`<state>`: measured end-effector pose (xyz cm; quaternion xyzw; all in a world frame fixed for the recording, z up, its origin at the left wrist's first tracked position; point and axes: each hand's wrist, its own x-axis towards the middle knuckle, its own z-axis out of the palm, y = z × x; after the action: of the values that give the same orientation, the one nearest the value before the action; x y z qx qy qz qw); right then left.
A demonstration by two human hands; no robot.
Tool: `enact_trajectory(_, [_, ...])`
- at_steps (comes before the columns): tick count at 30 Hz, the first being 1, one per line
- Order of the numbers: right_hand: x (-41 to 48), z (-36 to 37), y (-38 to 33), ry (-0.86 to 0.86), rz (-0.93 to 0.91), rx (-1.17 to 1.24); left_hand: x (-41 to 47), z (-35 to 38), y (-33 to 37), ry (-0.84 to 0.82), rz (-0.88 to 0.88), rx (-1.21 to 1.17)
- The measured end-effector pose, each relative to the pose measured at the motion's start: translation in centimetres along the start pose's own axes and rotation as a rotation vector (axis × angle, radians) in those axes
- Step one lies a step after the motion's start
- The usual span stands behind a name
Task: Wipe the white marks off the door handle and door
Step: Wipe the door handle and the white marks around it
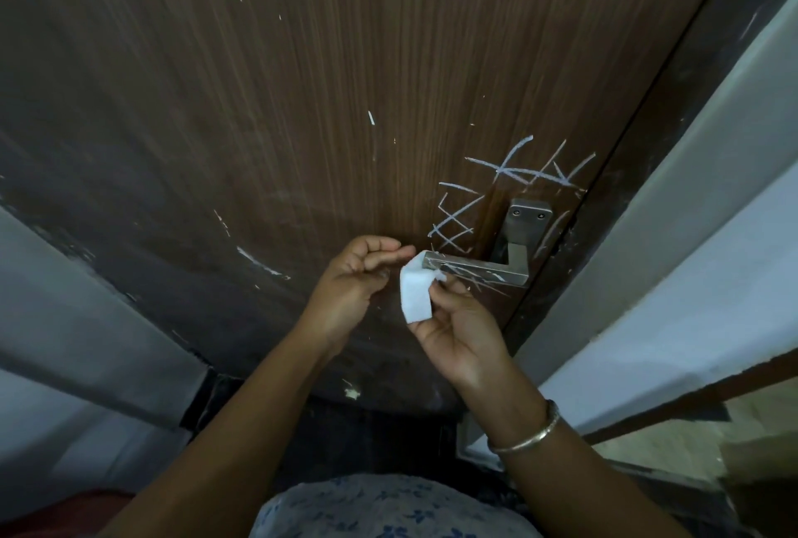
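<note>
A brown wood-grain door (302,105) fills the view. White chalk-like marks (531,170) cross its surface above and left of a metal lever handle (479,269), and the lever also bears white streaks. My right hand (457,330) pinches a small folded white cloth (415,295) just below the lever's free end. Left of the cloth, my left hand (358,282) has its fingers curled and its fingertips near the cloth's top corner; whether they touch it is unclear.
The dark door frame (673,114) and a pale wall (712,235) run along the right. Another pale wall (64,300) stands at the left. Scattered small white scratches (370,117) dot the door. A chip (352,393) shows near the door's bottom edge.
</note>
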<state>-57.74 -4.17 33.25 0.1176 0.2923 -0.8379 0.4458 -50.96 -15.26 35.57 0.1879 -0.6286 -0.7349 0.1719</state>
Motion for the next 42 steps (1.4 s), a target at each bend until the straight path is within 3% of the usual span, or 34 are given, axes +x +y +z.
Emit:
enact_trajectory(5, [-0.1,-1.0,-0.5,0.070,-0.025,0.007,-0.5,-0.3,-0.5,0.013,-0.054,0.061])
enact_trajectory(10, [-0.1,0.1,0.6,-0.012,0.034,-0.019,-1.0,0.1,-0.6,0.042,-0.053,0.070])
enact_trajectory(15, [0.3,0.6,1.3,0.009,-0.039,-0.136,-1.6,0.6,-0.6,0.090,-0.017,0.034])
enact_trajectory(20, [-0.3,0.3,1.0,-0.053,-0.052,-0.166,-1.7,1.1,-0.6,0.000,0.011,0.064])
enact_trajectory(24, [-0.4,0.0,0.6,0.030,-0.079,-0.183,-1.0,1.4,-0.6,0.028,0.036,0.145])
enact_trajectory(29, [-1.0,-1.1,0.4,0.147,-0.026,-0.254,-0.1,1.2,-0.5,0.208,0.105,0.264])
enact_trajectory(34, [-1.4,-2.3,0.3,0.207,-0.022,-0.294,0.5,2.1,-0.1,0.149,0.159,0.298])
enact_trajectory(42, [-1.4,-2.4,0.1,0.199,-0.012,-0.338,0.4,2.2,-0.6,0.195,0.137,0.348])
